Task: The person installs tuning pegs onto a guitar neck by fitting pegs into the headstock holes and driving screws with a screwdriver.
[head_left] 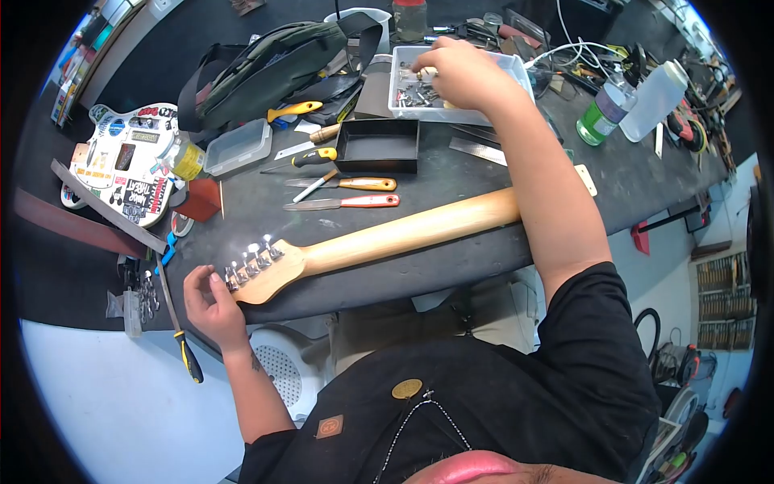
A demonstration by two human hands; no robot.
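A pale wooden guitar neck (419, 229) lies face down across the bench, its metal tuners (256, 260) fitted along one edge of the headstock. My left hand (214, 305) is curled at the headstock tip, thumb and fingers against the end by the last tuner. Over at the back, my right hand (455, 71) reaches into a clear plastic bin (451, 115) of small metal parts. Its fingers are bent downward among the parts; what they pinch, if anything, is hidden. My right forearm crosses above the heel end of the neck.
Nearby lie a black tray (377, 166), two flat knife-like tools (355, 202) and a yellow-handled screwdriver (314, 157). A stickered guitar body (133, 165) is at left, a green-labelled bottle (601, 117) at right. Another screwdriver (187, 355) overhangs the bench edge.
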